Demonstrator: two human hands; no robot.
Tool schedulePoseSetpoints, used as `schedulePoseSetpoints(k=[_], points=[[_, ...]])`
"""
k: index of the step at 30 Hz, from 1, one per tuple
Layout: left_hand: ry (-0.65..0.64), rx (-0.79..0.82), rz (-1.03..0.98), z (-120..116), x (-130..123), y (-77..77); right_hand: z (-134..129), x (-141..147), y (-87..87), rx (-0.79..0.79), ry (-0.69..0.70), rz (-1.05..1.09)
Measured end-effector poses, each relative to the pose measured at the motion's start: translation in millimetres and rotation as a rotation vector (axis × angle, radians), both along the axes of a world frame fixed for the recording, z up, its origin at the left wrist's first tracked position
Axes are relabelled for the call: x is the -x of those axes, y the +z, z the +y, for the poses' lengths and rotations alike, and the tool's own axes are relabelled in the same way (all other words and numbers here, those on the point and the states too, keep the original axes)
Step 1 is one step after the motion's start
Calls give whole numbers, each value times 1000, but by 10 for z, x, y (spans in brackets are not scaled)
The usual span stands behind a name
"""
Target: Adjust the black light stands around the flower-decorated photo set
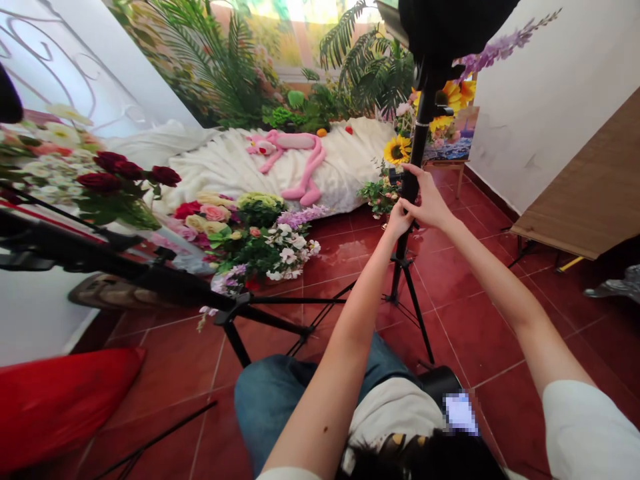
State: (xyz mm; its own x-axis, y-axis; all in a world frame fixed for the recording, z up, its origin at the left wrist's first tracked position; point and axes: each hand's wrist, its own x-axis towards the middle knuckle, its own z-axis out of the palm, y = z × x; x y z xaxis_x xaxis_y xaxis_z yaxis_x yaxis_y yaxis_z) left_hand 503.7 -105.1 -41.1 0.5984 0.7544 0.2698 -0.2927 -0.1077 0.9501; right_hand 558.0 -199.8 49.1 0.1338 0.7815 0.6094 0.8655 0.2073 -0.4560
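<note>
A black light stand [424, 110] rises upright in front of me on spread tripod legs. A large black fixture [453, 27] sits at its top, cut off by the upper edge of the view. My left hand [399, 219] is closed at the lower part of the pole, its fingertips partly hidden. Just above it, my right hand [431, 199] curls its thumb and fingers around the pole from the right, near a small black clamp knob [395, 177]. Both hands are close together, nearly touching.
A second black stand [165, 283] slants across the left. Flower bunches [287, 250] lie by a white draped cloth [345, 163], which bears a pink plush toy [300, 141]. A brown board [590, 180] leans at right. Red cloth [60, 393] lies lower left on the red tiles [470, 333].
</note>
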Motion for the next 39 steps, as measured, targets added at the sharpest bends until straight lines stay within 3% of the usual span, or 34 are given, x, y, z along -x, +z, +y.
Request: schedulePoseSetpoints(k=[4,8,14,18,21,26,29,31,33,35,37,39], points=[[26,-63,17,-58,78,114,-367,-51,37,-5,33,177],[45,-58,51,-141,153,231,-592,-36,-145,85,-65,293],[27,-35,67,-142,162,247,-619,51,-460,278,-219,218],[23,-50,63,-102,139,202,-538,98,-601,281,-279,313],[1,-45,55,-97,144,207,-449,159,-684,201,-201,578],[-23,-42,79,-92,156,214,-303,336,-736,237,-106,1351],[3,-61,80,-72,139,170,-267,438,-703,207,41,1747],[16,-68,85,-64,134,146,-257,481,-675,160,140,1901],[20,-66,98,-70,143,149,-253,488,-661,175,156,1921],[19,-56,112,-87,166,178,-267,455,-669,259,61,1802],[8,-47,123,-108,194,217,-320,393,-688,326,-114,1538],[-7,-41,124,-123,212,246,-415,325,-690,304,-276,1124]])
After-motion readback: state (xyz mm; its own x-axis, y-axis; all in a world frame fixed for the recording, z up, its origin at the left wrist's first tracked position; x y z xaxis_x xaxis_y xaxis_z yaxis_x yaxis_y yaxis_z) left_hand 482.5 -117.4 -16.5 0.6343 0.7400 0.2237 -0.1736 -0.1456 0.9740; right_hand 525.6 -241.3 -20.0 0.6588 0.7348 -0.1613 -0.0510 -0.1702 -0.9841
